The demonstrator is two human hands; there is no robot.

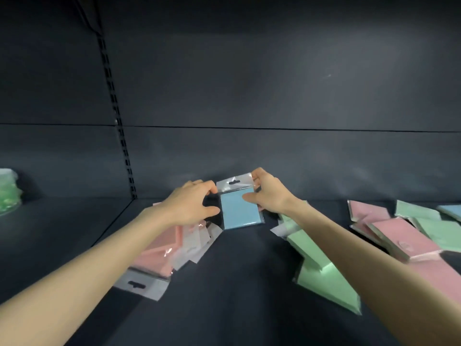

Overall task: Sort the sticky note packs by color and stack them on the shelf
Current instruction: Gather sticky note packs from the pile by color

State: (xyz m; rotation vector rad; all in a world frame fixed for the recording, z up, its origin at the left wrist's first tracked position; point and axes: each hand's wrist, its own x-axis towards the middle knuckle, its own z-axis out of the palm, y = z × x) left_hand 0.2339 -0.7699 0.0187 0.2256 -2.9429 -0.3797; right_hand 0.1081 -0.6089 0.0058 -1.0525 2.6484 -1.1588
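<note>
While the dark shelf (237, 283) stretched wide under both forearms, three groups of packs lay on it. A toppled row of green packs (321, 265) lay right of centre, a fanned pile of pink packs (159, 248) under the left forearm, and a mixed heap (404, 240) of pink, green and blue far right. Between the pink and green groups, near the back, the blue pack (238, 211) was held with its clear hanger tab uppermost. The right hand (268, 193) had its grip closed on the upper right corner, thumb on the blue face. The left hand (189, 203) curled at the left edge, its grip apparently pinching there.
</note>
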